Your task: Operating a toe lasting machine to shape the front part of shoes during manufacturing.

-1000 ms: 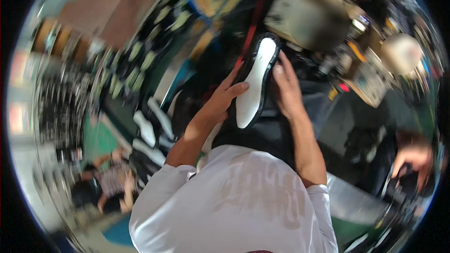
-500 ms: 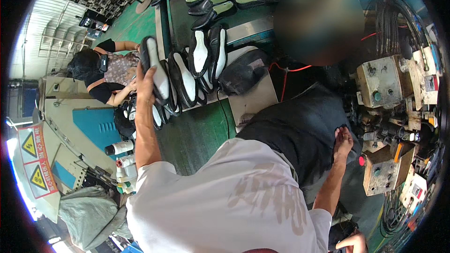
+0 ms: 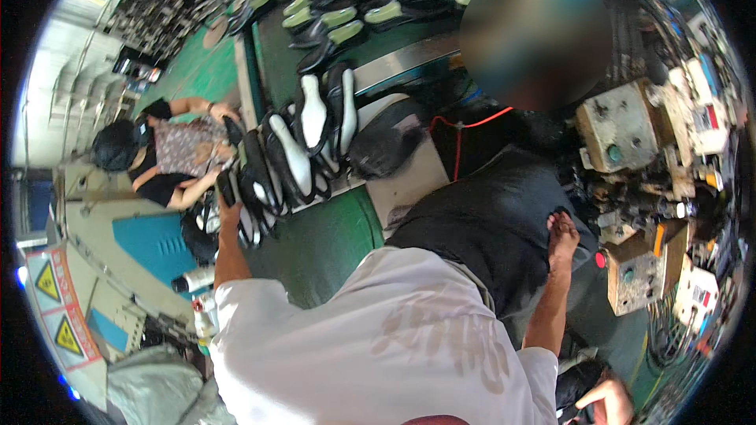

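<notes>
My left hand (image 3: 229, 212) reaches to the left end of a row of upturned shoes and grips a black shoe (image 3: 227, 188); its fingers are partly hidden. Beside it lie more black shoes with white soles, among them an upturned shoe (image 3: 290, 159) and another upturned shoe (image 3: 313, 116). My right hand (image 3: 562, 234) rests on my dark-covered thigh (image 3: 488, 228), fingers loosely stretched, holding nothing.
A co-worker (image 3: 173, 145) stands at the left, hands by the shoes. Several shoes with green insoles (image 3: 344, 33) fill the green-topped table (image 3: 272, 51). A dark mesh-covered object (image 3: 386, 142) sits on a pale board (image 3: 409, 193). Machine control boxes (image 3: 618, 130) stand at the right.
My left hand has drawn back and down to the row's near-left end; the shoe it held up is lowered among the others. The view has shifted slightly. My right hand stays on my thigh.
</notes>
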